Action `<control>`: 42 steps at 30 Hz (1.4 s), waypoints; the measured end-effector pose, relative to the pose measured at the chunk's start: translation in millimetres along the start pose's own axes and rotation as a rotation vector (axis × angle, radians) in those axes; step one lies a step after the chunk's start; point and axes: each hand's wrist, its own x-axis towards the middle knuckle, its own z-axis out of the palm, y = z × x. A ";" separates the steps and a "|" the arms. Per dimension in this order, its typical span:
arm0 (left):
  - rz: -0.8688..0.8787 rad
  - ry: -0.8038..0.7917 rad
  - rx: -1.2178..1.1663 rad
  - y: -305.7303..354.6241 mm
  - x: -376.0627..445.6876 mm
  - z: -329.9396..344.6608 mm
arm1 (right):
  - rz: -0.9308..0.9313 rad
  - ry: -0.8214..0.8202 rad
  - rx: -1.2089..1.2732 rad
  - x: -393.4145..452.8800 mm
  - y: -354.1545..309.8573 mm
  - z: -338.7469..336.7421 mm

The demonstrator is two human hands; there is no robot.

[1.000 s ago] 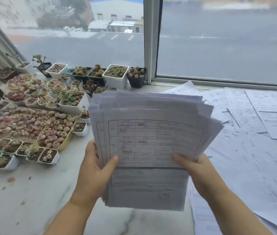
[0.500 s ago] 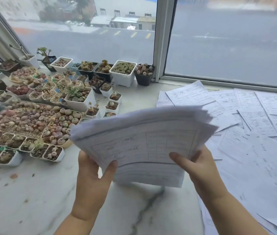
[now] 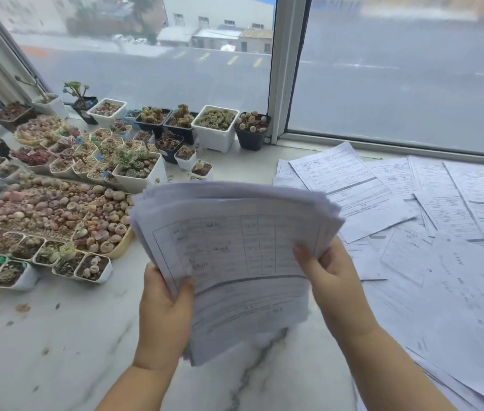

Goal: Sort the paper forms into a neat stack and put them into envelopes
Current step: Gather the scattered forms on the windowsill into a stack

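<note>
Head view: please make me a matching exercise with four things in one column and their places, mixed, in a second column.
Things:
1. held stack of forms
2. loose forms
3. succulent pots
4. black round pot

Places:
A. spread over the sill, right
B. beside the window post
C. between left hand and right hand
D. crowded on the left

Pairs: 1-C, 2-A, 3-D, 4-B

Office windowsill: forms (image 3: pixel 353 185), succulent pots (image 3: pixel 215 127).
</note>
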 end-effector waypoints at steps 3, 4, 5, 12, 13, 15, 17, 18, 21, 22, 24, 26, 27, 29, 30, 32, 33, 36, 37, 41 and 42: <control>-0.183 -0.057 -0.103 -7.4 15.8 -13.0 | 0.207 -0.128 -0.148 4.5 12.6 -13.2; -0.273 -0.092 -0.123 -12.9 20.2 -15.1 | 0.312 -0.182 -0.255 0.9 24.0 -14.0; -0.355 -0.126 -0.104 -20.0 23.5 -16.0 | 0.399 -0.225 -0.380 -4.1 36.4 -12.5; -0.443 -0.210 0.418 -66.3 27.2 -17.6 | 0.660 -0.346 -0.454 -50.2 93.5 8.2; -0.444 -0.225 0.472 -69.5 26.2 -16.9 | 0.685 -0.344 -0.482 -53.0 100.1 6.7; -0.446 -0.246 0.602 -73.3 21.3 -14.9 | 0.650 -0.278 -0.627 -50.9 106.0 -6.2; -0.302 -0.223 0.792 -77.8 17.0 -10.4 | 0.560 -0.179 -0.757 -43.5 100.9 -28.1; -0.207 -0.213 0.796 -74.2 13.8 -4.7 | 0.513 -0.134 -0.820 -38.6 95.5 -40.6; -0.015 -0.350 0.592 -54.3 8.2 28.8 | 0.380 -0.021 -0.990 -19.1 84.6 -79.9; -0.019 -0.415 0.511 -47.6 11.0 44.4 | 0.336 0.010 -1.041 -11.2 83.5 -92.0; -0.083 -0.503 0.362 -35.7 26.2 77.4 | 0.305 0.043 -1.159 4.0 84.0 -111.9; -0.150 -0.545 0.272 -27.3 51.3 112.0 | 0.351 0.026 -1.264 13.1 90.3 -128.7; -0.171 -0.548 0.259 -24.0 64.3 123.3 | 0.376 -0.008 -1.293 14.0 93.3 -132.6; -0.232 -0.553 0.249 -23.5 91.3 151.0 | 0.430 -0.071 -1.311 14.2 104.1 -141.5; -0.287 -0.548 0.243 -26.1 104.8 162.4 | 0.440 -0.093 -1.317 14.0 109.2 -144.2; -0.399 -0.498 0.270 -34.3 130.0 180.5 | 0.443 -0.097 -1.335 15.0 116.4 -144.5; -0.443 -0.468 0.302 -35.4 139.4 188.4 | 0.439 -0.091 -1.341 16.5 118.8 -143.5; -0.542 -0.450 0.387 -34.3 152.9 208.0 | 0.425 -0.091 -1.331 20.8 122.9 -143.5; -0.579 -0.468 0.396 -33.0 152.2 212.7 | 0.428 -0.088 -1.321 21.4 123.2 -144.0; -0.570 -0.534 0.352 -29.2 143.4 226.6 | 0.420 -0.080 -1.305 23.8 122.0 -145.4; -0.525 -0.529 0.327 -30.6 141.6 230.8 | 0.421 -0.082 -1.295 24.7 121.2 -144.9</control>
